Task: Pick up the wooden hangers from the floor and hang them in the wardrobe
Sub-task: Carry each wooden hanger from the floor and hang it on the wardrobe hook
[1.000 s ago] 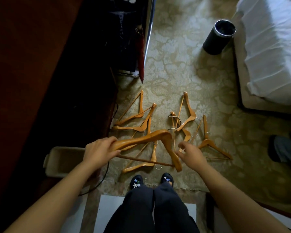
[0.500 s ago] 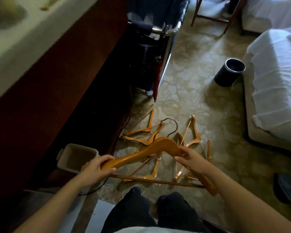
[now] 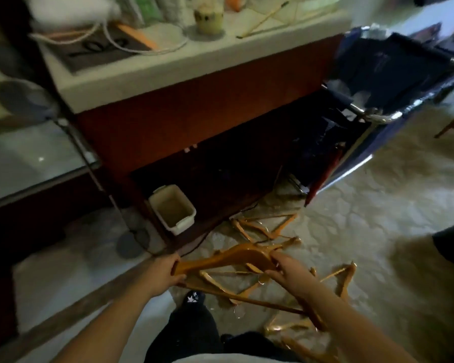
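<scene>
The wooden hanger held up between the two hands looks rigid and light, a thing that should keep its shape under a firm grip and not bruise; its varnished surface may be a little slick, so the person's hold at the two shoulder ends seems sensible, though the hook would probably be the better place to take it when it goes on a rail; the left hand is clenched round the left end, the right hand grasps the right shoulder near the top curve, and the thin crossbar runs below both hands; it is amber-orange, broad and curved at the shoulders; its hook cannot be made out in the blur; the other hangers lie scattered on the carpet just beyond and to the right of the hands, overlapping one another; no wardrobe is recognisable in view.
</scene>
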`<act>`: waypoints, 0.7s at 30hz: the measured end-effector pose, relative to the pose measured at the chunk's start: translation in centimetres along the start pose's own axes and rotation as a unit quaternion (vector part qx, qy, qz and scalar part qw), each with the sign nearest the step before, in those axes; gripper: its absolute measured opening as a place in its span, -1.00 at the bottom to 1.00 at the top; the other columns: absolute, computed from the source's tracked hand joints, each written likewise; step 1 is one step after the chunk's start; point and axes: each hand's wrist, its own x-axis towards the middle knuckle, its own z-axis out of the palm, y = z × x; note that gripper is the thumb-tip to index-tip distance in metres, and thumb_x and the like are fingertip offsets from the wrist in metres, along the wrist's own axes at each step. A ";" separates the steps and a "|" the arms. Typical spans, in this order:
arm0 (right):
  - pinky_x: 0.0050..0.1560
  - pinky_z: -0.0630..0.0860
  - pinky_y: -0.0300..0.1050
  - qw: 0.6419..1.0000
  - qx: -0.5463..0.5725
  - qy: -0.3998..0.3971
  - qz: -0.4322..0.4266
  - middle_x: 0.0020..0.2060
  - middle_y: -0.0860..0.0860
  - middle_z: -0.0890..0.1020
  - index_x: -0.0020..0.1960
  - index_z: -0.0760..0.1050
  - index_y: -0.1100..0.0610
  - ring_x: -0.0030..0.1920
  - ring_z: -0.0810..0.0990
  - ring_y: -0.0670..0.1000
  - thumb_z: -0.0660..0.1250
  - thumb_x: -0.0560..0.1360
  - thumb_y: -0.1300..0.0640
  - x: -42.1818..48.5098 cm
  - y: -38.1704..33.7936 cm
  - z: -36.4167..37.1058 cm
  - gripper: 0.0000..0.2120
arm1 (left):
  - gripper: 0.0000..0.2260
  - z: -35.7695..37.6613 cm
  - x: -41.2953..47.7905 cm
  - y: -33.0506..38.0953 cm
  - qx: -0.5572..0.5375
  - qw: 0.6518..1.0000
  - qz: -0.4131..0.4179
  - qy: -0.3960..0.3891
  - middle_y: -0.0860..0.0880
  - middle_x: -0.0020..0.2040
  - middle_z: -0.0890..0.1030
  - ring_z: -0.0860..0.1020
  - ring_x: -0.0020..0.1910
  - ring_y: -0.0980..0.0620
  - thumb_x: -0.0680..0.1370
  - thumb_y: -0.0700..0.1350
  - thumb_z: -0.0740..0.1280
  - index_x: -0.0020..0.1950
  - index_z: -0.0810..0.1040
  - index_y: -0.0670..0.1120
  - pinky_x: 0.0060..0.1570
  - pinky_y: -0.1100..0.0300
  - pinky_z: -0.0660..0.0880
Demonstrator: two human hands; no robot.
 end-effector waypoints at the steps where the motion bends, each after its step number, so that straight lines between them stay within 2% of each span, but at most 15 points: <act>1: 0.13 0.43 -0.20 0.999 -0.040 -0.010 -0.029 0.09 -0.02 0.54 0.23 0.38 0.04 0.06 0.51 -0.06 0.25 0.55 0.02 0.3 -0.7 0.2 -0.73 | -0.84 0.9 -1.2 -0.5 -0.007 1.000 -0.013 0.015 0.02 -0.11 0.52 0.51 -0.13 0.07 0.49 0.03 0.35 -0.04 0.43 0.01 -0.16 0.23 0.45; 4: 0.03 0.43 -0.16 0.985 -0.126 -0.047 -0.106 0.02 -0.03 0.54 0.16 0.39 0.02 -0.02 0.50 -0.07 0.24 0.54 0.00 1.3 -3.0 1.9 -0.77 | -0.84 3.9 -5.0 -1.5 -0.056 0.995 -0.057 0.055 -0.01 -0.04 0.56 0.54 -0.05 0.00 0.51 0.04 0.31 -0.02 0.47 -0.02 -0.05 0.14 0.48; 6: -0.04 0.40 -0.17 0.973 -0.154 -0.076 -0.153 -0.07 -0.06 0.48 0.12 0.39 0.05 -0.08 0.46 -0.07 0.25 0.54 0.02 1.9 -5.0 3.6 -0.81 | -0.86 5.8 -7.3 -1.8 -0.100 0.988 -0.086 0.077 0.00 0.02 0.56 0.53 0.01 0.00 0.53 0.02 0.30 0.03 0.47 0.01 0.00 0.15 0.46; 10: -0.03 0.36 -0.18 0.942 -0.197 -0.132 -0.239 -0.09 -0.10 0.43 0.10 0.40 0.04 -0.08 0.42 -0.08 0.25 0.54 0.04 2.9 -9.8 7.1 -0.83 | -0.74 8.5 -11.2 -3.0 -0.194 0.963 -0.147 0.117 -0.01 0.15 0.57 0.53 0.11 0.01 0.52 0.01 0.32 0.19 0.48 0.00 0.10 0.19 0.46; 14: 0.01 0.41 -0.17 0.905 -0.239 -0.185 -0.300 -0.02 -0.05 0.53 0.09 0.42 -0.01 -0.03 0.49 -0.06 0.28 0.52 0.04 3.3 -14.8 11.4 -0.84 | -0.68 10.6 -15.7 -5.7 -0.233 0.936 -0.224 0.138 -0.02 0.20 0.55 0.53 0.16 0.00 0.54 0.02 0.29 0.26 0.45 -0.02 0.16 0.19 0.46; 19: -0.02 0.40 -0.22 0.843 -0.299 -0.242 -0.376 -0.08 -0.11 0.47 0.07 0.44 -0.02 -0.07 0.49 -0.07 0.32 0.49 0.02 1.4 -21.8 18.7 -0.82 | -0.69 14.0 -22.7 -10.3 -0.298 0.893 -0.299 0.157 -0.06 0.16 0.56 0.54 0.11 -0.02 0.55 0.03 0.27 0.27 0.44 -0.03 0.08 0.21 0.44; 21: 0.01 0.43 -0.23 0.821 -0.315 -0.261 -0.398 -0.07 -0.11 0.48 0.09 0.44 -0.03 -0.07 0.50 -0.07 0.31 0.50 0.01 0.1 -24.7 22.1 -0.81 | -0.69 15.3 -25.8 -12.4 -0.323 0.875 -0.316 0.175 -0.05 0.16 0.55 0.54 0.12 -0.01 0.55 0.03 0.27 0.27 0.45 -0.02 0.14 0.19 0.45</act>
